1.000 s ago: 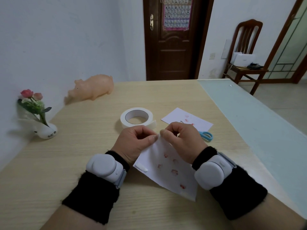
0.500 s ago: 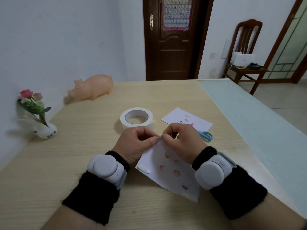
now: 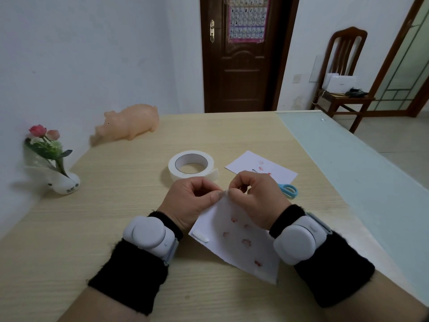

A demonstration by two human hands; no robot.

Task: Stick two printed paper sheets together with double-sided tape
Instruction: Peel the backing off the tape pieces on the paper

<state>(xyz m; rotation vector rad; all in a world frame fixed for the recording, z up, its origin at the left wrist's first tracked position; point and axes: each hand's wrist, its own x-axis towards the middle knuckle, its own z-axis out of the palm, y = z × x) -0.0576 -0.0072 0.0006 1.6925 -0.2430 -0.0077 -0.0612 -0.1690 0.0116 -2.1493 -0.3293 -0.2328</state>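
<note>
Fingers (image 3: 214, 196) of left hand (image 3: 189, 202) and right hand (image 3: 258, 201) pinch printed sheet (image 3: 234, 246) by corner.

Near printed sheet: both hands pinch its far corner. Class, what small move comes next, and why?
Probably press tape flat on that corner, though what's pinched is too small to tell. The left hand and right hand meet at the near printed sheet's far corner; a tape strip sits on its left corner; the second printed sheet lies apart.

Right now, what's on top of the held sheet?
On the printed sheet, a white tape strip lies near the left corner. Left hand and right hand pinch the far corner, hiding it.
</note>
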